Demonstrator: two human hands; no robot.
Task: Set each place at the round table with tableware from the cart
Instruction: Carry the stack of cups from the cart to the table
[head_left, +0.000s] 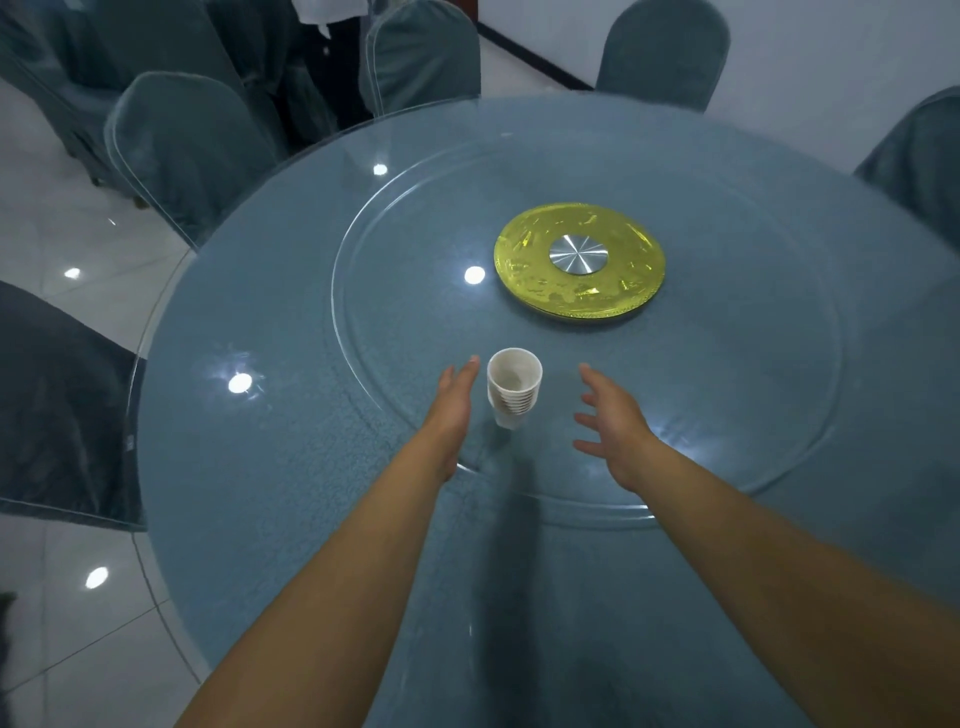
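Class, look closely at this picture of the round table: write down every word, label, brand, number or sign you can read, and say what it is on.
None can be read.
Stack of white cups: plain, no print visible.
Round yellow-gold disc with a silver metal hub: embossed patterning on it, too blurred to tell whether any is lettering.
Blue glass-topped round table, blue-covered chairs: no labels visible.

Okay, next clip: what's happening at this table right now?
A person reaches both arms over a round table topped with glass. A stack of white cups stands upright on the glass turntable, near its front edge. The left hand and right hand are open on either side of the stack, neither gripping it. No places look set yet; only the yellow hub at the centre and covered chairs around the table are visible.
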